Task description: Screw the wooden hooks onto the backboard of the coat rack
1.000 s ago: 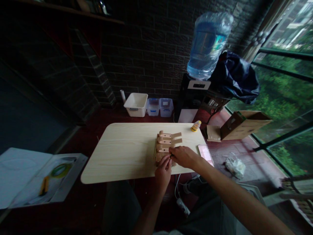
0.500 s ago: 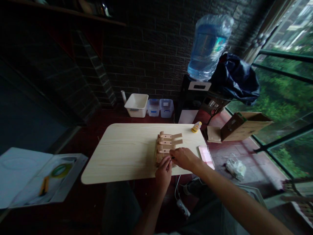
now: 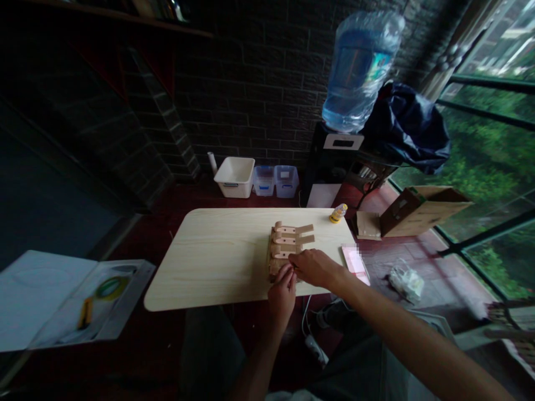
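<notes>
A brown wooden piece lies on the right half of the pale table. Along it sit three light wooden strips with rounded ends, screw-like dark dots and flat tongues pointing right. At the near end my left hand has its thumb and fingers pinched together, touching the wood. My right hand comes in from the right, fingers curled and closed against the left fingertips. Something small and dark shows between the two hands, too hidden to name.
On the table, a yellow-capped bottle stands at the far right corner and a pink-white flat item at the right edge. An open white case is at left. Bins and a water dispenser stand behind.
The view has shifted slightly, so the table and room sit a little differently. Both hands stay at the near end of the wooden piece, with their fingers still closed.
</notes>
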`<state>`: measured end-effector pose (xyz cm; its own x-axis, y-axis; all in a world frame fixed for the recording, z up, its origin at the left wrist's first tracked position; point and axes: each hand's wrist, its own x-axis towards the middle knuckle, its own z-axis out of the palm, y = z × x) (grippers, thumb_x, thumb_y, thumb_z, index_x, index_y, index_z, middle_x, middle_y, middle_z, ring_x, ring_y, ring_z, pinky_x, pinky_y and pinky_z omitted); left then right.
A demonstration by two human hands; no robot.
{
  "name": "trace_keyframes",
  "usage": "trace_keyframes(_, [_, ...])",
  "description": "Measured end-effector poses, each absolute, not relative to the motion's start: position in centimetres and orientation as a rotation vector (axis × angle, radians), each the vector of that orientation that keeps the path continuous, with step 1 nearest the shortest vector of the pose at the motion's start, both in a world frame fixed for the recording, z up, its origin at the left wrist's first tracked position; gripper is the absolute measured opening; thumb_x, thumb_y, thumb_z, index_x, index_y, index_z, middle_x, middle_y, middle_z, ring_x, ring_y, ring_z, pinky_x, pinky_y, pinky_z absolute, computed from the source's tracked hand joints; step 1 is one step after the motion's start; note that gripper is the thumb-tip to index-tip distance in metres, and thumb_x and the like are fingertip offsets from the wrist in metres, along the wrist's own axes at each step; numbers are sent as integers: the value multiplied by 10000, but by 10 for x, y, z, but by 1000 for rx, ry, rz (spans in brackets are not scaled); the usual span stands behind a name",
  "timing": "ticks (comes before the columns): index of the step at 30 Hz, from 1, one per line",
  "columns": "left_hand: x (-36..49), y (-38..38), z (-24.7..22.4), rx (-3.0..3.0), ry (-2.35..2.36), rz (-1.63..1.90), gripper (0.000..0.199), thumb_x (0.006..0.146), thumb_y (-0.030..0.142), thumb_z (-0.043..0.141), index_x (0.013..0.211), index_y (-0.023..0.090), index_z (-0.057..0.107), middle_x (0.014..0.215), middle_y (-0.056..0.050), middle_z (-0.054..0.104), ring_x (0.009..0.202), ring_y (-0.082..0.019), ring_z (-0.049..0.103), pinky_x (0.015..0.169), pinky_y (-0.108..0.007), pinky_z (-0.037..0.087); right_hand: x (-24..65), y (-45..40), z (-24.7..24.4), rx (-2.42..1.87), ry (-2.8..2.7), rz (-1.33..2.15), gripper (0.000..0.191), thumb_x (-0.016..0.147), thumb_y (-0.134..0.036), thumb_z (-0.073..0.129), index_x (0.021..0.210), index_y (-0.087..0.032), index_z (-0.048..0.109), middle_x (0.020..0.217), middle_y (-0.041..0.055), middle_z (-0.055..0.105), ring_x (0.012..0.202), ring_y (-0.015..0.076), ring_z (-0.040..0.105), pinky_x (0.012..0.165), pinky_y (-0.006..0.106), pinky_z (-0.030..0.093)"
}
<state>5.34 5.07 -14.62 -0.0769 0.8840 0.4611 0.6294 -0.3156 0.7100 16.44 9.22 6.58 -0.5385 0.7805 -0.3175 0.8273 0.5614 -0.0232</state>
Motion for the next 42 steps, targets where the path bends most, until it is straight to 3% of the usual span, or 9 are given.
trace_keyframes(14, [55,53,-145,1842,1579,1346,282,970,259,534,1218,260,668,1247,-43,704,1125,-173,685,973,-304,576,187,84,38,1651,2402,-362,323,1017,-392,449,1198,-156,575,1051,146,735,973,277,716,789,316,504])
trace_keyframes(23, [55,53,-150,1893,1588,1356,292,957,213,537,1213,251,672,1240,-49,708,1114,-179,690,985,-314,569,179,91,43,1502,2494,-291,255,1010,-333,468,1146,-173,612,1043,141,737,987,280,705,778,315,507])
trace_keyframes(29, [56,53,-145,1851,1575,1393,294,952,212,541,1215,255,666,1232,-43,712,1102,-175,694,938,-301,587,185,87,41,1573,2478,-332,298,1015,-388,471,1167,-173,612,1070,142,731,1006,271,700,803,314,500])
trace_keyframes(39, [53,52,-143,1828,1487,1396,306,948,207,547,1241,243,630,1276,-70,682,1153,-182,668,894,-293,605,179,92,45,1475,2530,-332,234,989,-285,482,1163,-179,597,1065,131,737,999,264,702,788,302,488])
trace_keyframes(42, [52,51,-143,1792,1490,1381,315,941,221,565,1253,242,601,1263,-72,689,1098,-177,689,818,-270,618,181,92,43,1504,2524,-359,244,974,-303,507,1167,-181,592,1091,135,732,1015,264,696,790,301,484])
